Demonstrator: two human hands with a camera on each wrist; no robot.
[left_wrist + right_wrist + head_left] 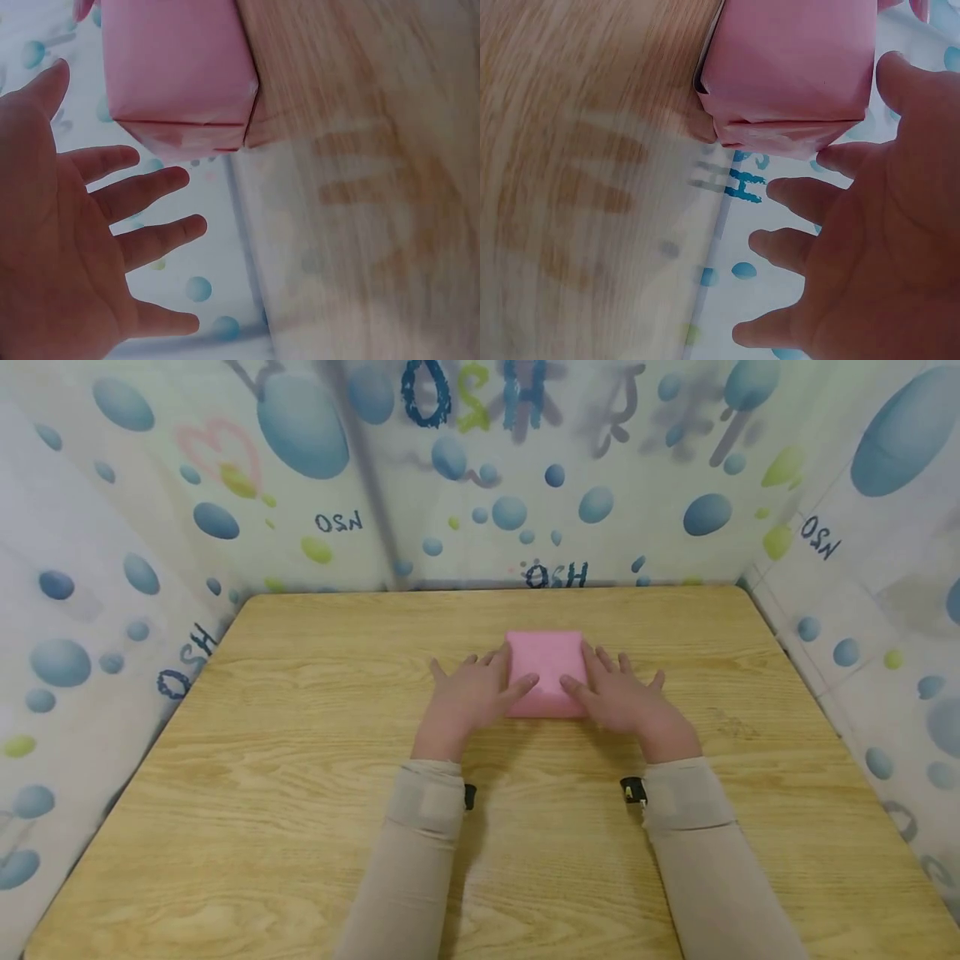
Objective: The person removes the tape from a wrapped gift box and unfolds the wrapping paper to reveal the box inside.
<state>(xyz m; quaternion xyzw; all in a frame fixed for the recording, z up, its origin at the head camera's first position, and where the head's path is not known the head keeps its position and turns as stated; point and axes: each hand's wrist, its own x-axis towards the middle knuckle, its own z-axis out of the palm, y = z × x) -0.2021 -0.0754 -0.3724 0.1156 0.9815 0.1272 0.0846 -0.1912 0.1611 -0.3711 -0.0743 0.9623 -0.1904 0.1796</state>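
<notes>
A pink paper-wrapped box [547,660] sits on the wooden table, with folded paper at its ends in both wrist views. My left hand [468,697] is at its left side and my right hand [618,697] at its right, fingers spread and straight. From above, both thumbs overlap the box's top near its front. In the left wrist view the left palm [60,225] faces the box [180,60], and the fingers look apart from it. The right palm [877,232] shows likewise in the right wrist view. Whether either hand touches the box, I cannot tell.
The light wood table [300,735] reaches back to a wall sheet [480,485] printed with blue and green drops and lettering. Similar sheets line the left [82,610] and right [885,610] sides. Dark straps [633,790] show at the wrists.
</notes>
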